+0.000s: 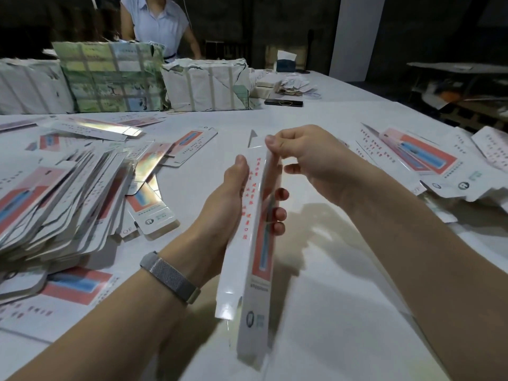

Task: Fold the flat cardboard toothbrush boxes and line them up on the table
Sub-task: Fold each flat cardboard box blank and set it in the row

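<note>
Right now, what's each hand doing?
Left hand: grips the toothbrush box around its middle.
Right hand: pinches the box's top end.

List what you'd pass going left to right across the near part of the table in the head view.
Stack of flat boxes → left hand → toothbrush box being folded → right hand → flat boxes on the right.

On the tabletop (316, 122) a heap of flat boxes (63, 193) lies at the left, more flat boxes (428, 160) at the right, wrapped bundles (115, 78) behind, and the held box (258, 243) between both heaps.
</note>
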### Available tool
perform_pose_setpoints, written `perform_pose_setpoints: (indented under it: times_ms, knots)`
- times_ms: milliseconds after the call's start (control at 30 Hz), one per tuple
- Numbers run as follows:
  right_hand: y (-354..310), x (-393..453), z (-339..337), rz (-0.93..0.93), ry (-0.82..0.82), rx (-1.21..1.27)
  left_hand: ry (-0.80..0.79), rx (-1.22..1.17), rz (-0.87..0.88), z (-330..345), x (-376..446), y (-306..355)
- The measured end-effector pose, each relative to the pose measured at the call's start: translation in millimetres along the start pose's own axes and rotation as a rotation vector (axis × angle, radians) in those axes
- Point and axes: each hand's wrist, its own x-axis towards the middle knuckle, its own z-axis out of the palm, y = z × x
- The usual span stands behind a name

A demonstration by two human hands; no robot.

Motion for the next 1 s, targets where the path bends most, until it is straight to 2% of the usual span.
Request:
perform_pose_setpoints:
  times_ms: [167,300,400,567,700,867,1000]
  knots:
    - [10,-1,6,-0.033,0.117,0.232,-0.104,-0.104,0.042,-9,4,0]
    - [19,-5,21,0.06,-0.099,0.399,-0.172,-0.134,0.09,-18,3,3]
    - [21,-7,23,0.037,-0.127,0.507,-0.183,-0.107,0.123,-22,2,2]
    - [20,-8,23,-0.034,-0.088,0.575,-0.041,0.136,0.189,-17,-2,8]
    - [18,-8,26,-0.11,0.019,0.529,0.189,0.416,0.409,-13,2,9]
    - [17,-13,35,-0.207,0.095,0.455,0.266,0.484,0.593,-15,0,8]
    - [17,-15,36,-0.252,0.163,0.402,0.257,0.411,0.611,-10,1,6]
